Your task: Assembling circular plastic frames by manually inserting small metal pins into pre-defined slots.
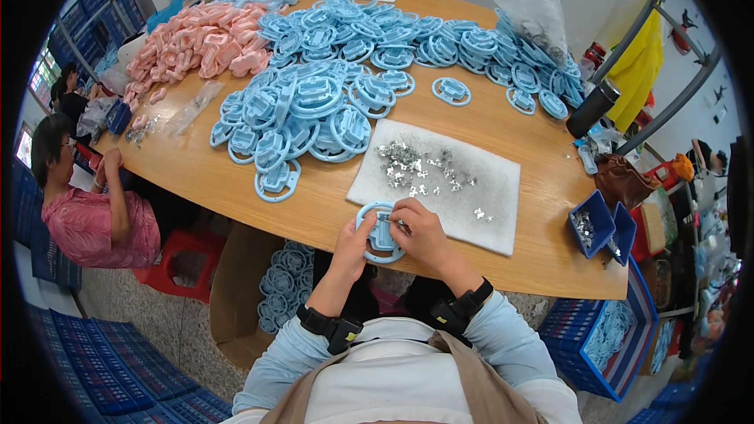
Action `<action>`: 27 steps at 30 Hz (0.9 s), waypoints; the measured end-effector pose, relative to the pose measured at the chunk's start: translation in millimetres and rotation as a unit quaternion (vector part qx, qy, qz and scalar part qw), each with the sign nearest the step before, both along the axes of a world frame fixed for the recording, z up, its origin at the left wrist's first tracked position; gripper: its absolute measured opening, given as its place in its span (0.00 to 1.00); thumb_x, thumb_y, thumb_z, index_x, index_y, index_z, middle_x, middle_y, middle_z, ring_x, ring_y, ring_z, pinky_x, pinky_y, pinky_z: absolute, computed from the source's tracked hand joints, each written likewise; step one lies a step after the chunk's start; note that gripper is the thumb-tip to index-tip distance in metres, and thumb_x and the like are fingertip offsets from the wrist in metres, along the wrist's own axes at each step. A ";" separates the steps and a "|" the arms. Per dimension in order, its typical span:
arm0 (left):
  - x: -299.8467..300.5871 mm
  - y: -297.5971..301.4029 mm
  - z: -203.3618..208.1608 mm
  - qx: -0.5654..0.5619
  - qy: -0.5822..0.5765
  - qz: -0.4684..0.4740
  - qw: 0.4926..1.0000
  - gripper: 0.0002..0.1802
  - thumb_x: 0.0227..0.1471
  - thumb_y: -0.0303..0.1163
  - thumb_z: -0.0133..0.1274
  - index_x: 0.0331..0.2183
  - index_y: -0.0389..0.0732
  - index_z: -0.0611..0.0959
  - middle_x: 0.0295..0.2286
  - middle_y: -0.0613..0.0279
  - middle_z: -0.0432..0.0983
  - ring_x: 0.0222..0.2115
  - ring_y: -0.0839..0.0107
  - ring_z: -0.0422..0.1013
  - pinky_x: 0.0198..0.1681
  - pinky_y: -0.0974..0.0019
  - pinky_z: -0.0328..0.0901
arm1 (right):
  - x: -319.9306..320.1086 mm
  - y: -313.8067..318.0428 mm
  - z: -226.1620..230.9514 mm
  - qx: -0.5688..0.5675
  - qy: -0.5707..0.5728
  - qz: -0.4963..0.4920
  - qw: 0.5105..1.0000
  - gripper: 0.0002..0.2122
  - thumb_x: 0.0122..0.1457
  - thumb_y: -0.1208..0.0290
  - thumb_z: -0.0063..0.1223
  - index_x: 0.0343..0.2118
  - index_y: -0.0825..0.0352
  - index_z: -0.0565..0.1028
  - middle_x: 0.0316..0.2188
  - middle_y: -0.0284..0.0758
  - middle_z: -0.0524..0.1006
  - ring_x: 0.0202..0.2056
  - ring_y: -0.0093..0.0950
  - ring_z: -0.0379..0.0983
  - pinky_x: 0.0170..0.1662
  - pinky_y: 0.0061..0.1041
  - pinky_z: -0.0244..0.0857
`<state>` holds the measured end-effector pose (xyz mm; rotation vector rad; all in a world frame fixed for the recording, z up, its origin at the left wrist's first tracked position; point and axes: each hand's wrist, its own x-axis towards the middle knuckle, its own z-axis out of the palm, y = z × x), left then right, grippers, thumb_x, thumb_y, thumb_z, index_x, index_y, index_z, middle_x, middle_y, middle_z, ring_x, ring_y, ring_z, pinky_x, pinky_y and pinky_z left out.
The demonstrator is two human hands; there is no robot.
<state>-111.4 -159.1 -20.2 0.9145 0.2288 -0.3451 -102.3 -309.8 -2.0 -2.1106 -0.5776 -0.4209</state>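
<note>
Close to the table's near edge, a light blue round plastic part with a block across its middle is gripped along its left side by my left hand. The fingertips of my right hand are pinched together over the part's centre; what they hold is too small to make out. Just beyond my hands lies a white foam pad, with many small shiny metal pieces scattered on it. A large heap of similar blue parts spreads across the table to the left and beyond the pad.
Pink plastic parts are piled at the far left. Blue bins with metal pieces stand at the right edge, near a black bottle. A cardboard box of blue parts is below. Co-workers sit left and opposite.
</note>
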 end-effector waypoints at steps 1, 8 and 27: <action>-0.3 0.1 0.3 0.002 -0.001 0.002 1.000 0.11 0.54 0.35 0.46 0.36 0.39 0.74 0.30 0.67 0.71 0.30 0.81 0.69 0.33 0.74 0.66 | -0.2 1.3 0.5 -0.002 0.001 -0.008 1.000 0.06 0.42 0.81 0.54 0.26 0.69 0.73 0.29 0.35 0.71 0.22 0.27 0.71 0.25 0.22 0.67; -2.0 -2.5 1.3 0.021 -0.008 0.014 1.000 0.10 0.54 0.35 0.46 0.36 0.39 0.74 0.29 0.69 0.71 0.29 0.82 0.68 0.31 0.75 0.65 | -10.8 7.5 4.0 -0.109 0.005 -0.060 0.992 0.10 0.42 0.77 0.54 0.32 0.67 0.73 0.32 0.34 0.71 0.23 0.31 0.72 0.25 0.25 0.68; -5.5 -4.6 4.3 0.050 -0.026 0.012 0.998 0.09 0.54 0.34 0.47 0.34 0.39 0.74 0.28 0.69 0.70 0.27 0.83 0.67 0.29 0.76 0.64 | -17.8 6.1 1.3 -0.133 -0.036 -0.113 0.984 0.08 0.42 0.73 0.56 0.28 0.62 0.75 0.34 0.31 0.72 0.20 0.29 0.72 0.23 0.26 0.67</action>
